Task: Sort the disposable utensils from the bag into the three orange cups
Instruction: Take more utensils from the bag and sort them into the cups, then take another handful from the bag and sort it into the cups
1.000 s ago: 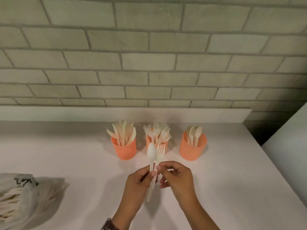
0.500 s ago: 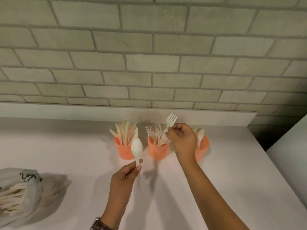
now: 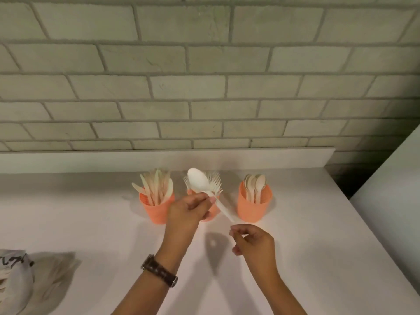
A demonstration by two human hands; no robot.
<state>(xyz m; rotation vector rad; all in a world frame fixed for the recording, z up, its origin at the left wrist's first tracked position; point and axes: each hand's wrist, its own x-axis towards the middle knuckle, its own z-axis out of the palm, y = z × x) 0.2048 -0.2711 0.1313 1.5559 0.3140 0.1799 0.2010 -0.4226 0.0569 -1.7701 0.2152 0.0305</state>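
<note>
Two hands over the white counter [image 3: 318,258]: right hand [image 3: 254,243] nearest, fingers loosely curled and holding nothing, just below the spoon [image 3: 205,189] handle's tip. Left hand [image 3: 187,212] pinches that spoon mid-handle, bowl up-left. Behind sit three orange cups: knives [image 3: 156,206], forks [image 3: 212,211], spoons [image 3: 254,206].

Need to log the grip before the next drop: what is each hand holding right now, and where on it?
The left hand pinches the white plastic spoon at the neck just below its bowl. The right hand is just below the handle's end; contact cannot be told.
</note>
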